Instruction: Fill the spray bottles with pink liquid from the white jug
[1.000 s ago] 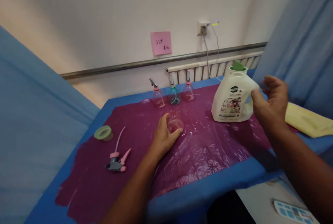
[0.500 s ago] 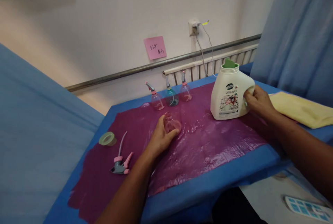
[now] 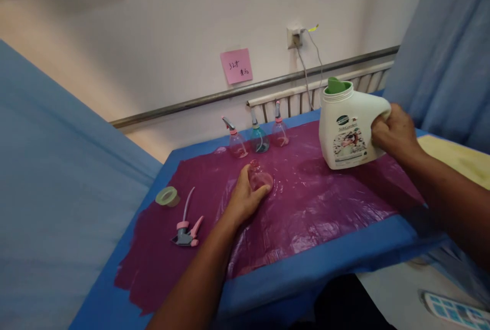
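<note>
On my left, a pale blue fabric curtain [image 3: 57, 192] is hanging beside the blue-covered worktop [image 3: 306, 266], over which a shiny purple plastic sheet [image 3: 329, 207] is spreading. Near the sheet's left edge, a round, pale green translucent plastic cap [image 3: 168, 197] is lying just beside a grey-and-pink plastic trigger sprayer head [image 3: 186, 236], whose thin clear tube [image 3: 189, 202] is pointing toward the wall. Above the rail, a square pink paper note [image 3: 236, 66] is sticking to the wall, and below it three rounded, see-through spray bottles are standing in a row: one pink [image 3: 238, 147], one teal [image 3: 260, 142], one pink [image 3: 280, 136]. In front of them, the person's left hand [image 3: 243, 199] is wrapping around a clear pink, round-bellied plastic bottle [image 3: 262, 179] with an open neck, which is resting on the sheet. Well apart to the right, a large cream-white plastic jug [image 3: 350, 131] is leaning slightly leftward, a green piece [image 3: 337, 85] sticking up from its mouth; I'm not able to tell whether its base is touching the sheet. The right hand [image 3: 396, 133] is clamping on the jug's handle. Beyond that wrist, a folded yellow cloth [image 3: 459, 159] is lying on the worktop.
</note>
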{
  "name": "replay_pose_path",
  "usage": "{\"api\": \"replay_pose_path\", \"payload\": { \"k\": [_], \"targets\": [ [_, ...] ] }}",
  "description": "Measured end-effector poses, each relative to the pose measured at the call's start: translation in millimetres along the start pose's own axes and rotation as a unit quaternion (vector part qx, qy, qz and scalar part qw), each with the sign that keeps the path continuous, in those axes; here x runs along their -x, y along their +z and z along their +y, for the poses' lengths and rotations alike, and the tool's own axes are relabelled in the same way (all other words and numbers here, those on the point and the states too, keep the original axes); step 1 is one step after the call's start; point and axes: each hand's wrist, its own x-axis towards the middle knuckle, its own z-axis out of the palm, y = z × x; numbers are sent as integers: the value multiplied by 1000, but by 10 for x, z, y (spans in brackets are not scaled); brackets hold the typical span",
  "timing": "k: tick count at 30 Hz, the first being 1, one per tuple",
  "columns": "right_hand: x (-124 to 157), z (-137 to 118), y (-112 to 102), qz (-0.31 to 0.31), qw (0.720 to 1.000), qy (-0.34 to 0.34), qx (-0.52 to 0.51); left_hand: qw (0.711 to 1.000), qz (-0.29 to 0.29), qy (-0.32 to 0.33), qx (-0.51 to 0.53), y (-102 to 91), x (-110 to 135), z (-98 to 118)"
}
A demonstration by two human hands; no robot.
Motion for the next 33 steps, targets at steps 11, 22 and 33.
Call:
{"api": "replay_pose_path", "payload": {
  "k": [11,22,33],
  "targets": [
    [21,-699,248,-76,992,-89,-52,1000,11,-15,-19,9,36,126],
    [-68,-967,325,-182,968,-169,33,1000,5,-16,-5,-14,51,221],
    [-120,-1224,360,-171,965,-184,80,1000,11,-28,4,-25,-48,151]
  ]
}}
